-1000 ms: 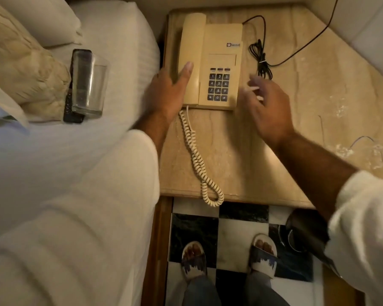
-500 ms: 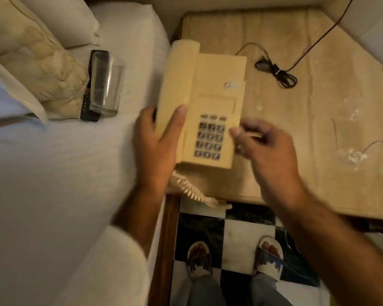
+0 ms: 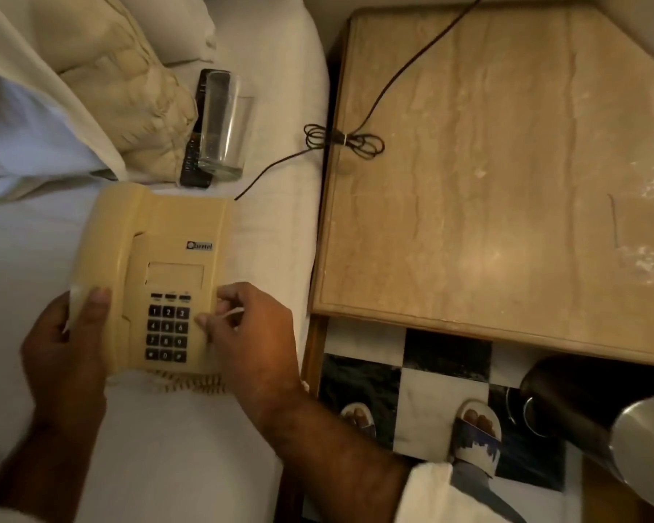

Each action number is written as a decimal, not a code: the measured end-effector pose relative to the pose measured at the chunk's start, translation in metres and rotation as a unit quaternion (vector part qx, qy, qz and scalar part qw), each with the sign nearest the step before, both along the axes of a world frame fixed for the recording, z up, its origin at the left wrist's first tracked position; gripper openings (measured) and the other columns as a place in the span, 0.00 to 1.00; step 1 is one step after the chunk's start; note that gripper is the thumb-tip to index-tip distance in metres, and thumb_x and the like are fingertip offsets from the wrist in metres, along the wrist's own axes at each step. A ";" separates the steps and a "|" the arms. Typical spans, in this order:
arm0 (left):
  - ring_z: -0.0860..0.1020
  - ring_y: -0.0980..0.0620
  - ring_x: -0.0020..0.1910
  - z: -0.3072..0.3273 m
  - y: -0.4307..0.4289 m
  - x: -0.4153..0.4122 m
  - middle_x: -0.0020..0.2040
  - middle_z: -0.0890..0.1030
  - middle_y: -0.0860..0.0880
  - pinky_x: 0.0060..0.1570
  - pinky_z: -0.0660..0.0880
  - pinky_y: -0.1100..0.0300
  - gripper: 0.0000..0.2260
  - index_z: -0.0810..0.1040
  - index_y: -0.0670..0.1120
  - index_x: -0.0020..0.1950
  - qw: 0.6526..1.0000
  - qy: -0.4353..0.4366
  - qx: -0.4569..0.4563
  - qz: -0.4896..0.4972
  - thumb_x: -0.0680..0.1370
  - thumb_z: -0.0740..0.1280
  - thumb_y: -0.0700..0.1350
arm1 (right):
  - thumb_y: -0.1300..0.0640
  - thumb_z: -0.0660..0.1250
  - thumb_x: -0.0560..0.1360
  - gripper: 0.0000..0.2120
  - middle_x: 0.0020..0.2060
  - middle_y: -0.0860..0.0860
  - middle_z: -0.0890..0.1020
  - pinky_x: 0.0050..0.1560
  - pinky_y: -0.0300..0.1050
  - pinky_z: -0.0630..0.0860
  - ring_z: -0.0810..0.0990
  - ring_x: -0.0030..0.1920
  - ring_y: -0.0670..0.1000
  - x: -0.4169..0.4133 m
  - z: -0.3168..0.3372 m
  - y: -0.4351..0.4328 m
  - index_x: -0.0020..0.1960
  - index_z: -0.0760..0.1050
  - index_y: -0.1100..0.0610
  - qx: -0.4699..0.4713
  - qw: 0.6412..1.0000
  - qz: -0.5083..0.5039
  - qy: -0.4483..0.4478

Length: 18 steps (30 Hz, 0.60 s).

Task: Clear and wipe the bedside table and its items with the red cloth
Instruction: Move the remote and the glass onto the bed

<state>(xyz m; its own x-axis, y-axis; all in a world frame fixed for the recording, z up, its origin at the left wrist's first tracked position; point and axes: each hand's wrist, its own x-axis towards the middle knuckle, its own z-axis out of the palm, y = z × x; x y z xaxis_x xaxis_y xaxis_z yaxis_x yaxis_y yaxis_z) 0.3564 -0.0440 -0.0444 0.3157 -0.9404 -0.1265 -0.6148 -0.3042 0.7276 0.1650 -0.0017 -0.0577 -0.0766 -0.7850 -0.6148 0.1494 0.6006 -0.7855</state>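
A beige desk telephone (image 3: 155, 273) lies on the white bed, held at both sides. My left hand (image 3: 67, 345) grips its handset edge. My right hand (image 3: 253, 334) grips its right edge beside the keypad, with a thin white stick pinched between the fingers. The phone's coiled cord (image 3: 193, 383) shows under its near edge. Its black line cord (image 3: 344, 139) runs from the bed across the marble bedside table (image 3: 506, 183), whose top carries white dusty marks at the right. No red cloth is in view.
An empty drinking glass (image 3: 223, 126) and a black remote (image 3: 197, 145) lie on the bed beside a cream pillow (image 3: 129, 88). A black-and-white checkered floor (image 3: 423, 390) with my sandalled feet lies below the table. A dark kettle (image 3: 567, 398) and metal object (image 3: 646, 443) sit at lower right.
Both hands have carried the telephone left, off the bedside table and onto the bed. The line cord now trails across the table's left edge, with its bundled loop at that edge.
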 end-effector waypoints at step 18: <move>0.57 0.40 0.85 -0.063 0.045 -0.197 0.85 0.61 0.39 0.84 0.57 0.41 0.35 0.61 0.39 0.84 0.894 -0.178 -0.104 -0.397 0.86 0.54 0.63 | 0.35 0.49 0.84 0.38 0.87 0.55 0.48 0.86 0.57 0.46 0.45 0.86 0.52 -0.197 -0.066 0.030 0.87 0.50 0.55 -0.100 0.862 -0.005 0.498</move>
